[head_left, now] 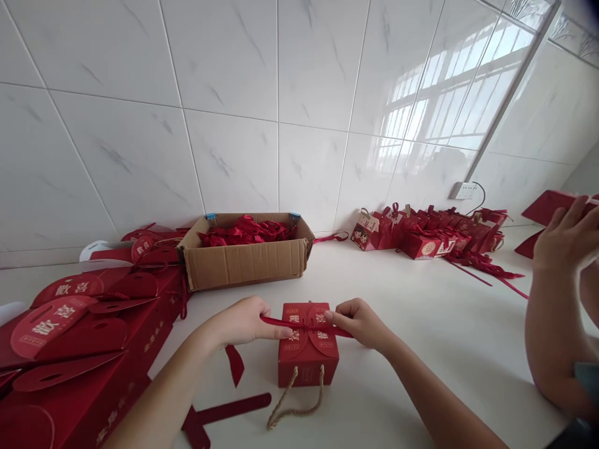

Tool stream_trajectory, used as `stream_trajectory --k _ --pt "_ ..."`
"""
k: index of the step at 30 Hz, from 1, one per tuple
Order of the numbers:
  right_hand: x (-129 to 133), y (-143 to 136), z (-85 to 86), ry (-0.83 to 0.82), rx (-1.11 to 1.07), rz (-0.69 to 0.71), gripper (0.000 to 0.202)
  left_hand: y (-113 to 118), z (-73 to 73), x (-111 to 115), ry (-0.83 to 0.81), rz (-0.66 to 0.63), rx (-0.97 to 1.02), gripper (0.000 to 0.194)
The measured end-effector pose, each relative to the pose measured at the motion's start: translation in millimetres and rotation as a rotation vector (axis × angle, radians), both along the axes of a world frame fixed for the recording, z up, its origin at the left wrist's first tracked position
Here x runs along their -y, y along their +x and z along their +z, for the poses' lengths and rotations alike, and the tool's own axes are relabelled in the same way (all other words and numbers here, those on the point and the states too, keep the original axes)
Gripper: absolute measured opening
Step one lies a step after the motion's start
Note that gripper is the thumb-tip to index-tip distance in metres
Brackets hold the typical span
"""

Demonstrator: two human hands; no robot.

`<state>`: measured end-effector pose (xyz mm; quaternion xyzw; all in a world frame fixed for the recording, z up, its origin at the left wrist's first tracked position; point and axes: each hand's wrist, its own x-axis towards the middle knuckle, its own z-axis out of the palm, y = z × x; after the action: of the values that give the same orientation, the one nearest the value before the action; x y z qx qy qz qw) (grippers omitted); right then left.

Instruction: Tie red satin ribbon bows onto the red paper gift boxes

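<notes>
A small red gift box (307, 355) with pale lettering sits on the white table, a twisted rope handle (299, 411) hanging from its near side. A red ribbon (281, 322) crosses the box's top and is knotted at the middle. At the box's left, my left hand (243, 321) is closed on the ribbon, with a loose end (234, 365) dangling below it. My right hand (360, 321) pinches the ribbon at the box's right edge, fingertips near the lid.
A cardboard box (243, 265) of red ribbons stands by the wall. Red boxes (131, 343) fill the left side; finished-looking ones (425, 243) line the back right. Red strips (234, 408) lie at the front. Another person's hand (561, 240) holds a red box at far right.
</notes>
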<state>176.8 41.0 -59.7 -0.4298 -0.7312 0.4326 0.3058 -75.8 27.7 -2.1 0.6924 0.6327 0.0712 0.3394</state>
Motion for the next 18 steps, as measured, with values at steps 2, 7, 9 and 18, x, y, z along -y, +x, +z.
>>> stream_trajectory --k 2,7,9,18 --pt "0 2 2.6 -0.035 0.006 0.06 0.058 -2 0.6 0 -0.007 -0.012 -0.021 0.066" --pt "2 6 4.8 -0.138 -0.044 0.202 0.053 -1 7.7 4 -0.011 -0.024 -0.069 0.067" --pt "1 8 5.5 -0.14 -0.039 0.208 0.053 0 11.1 7 -0.002 -0.017 -0.078 0.065" --pt "5 14 14.2 -0.21 -0.078 0.247 0.047 -8 13.9 9 -0.014 -0.041 -0.143 0.059"
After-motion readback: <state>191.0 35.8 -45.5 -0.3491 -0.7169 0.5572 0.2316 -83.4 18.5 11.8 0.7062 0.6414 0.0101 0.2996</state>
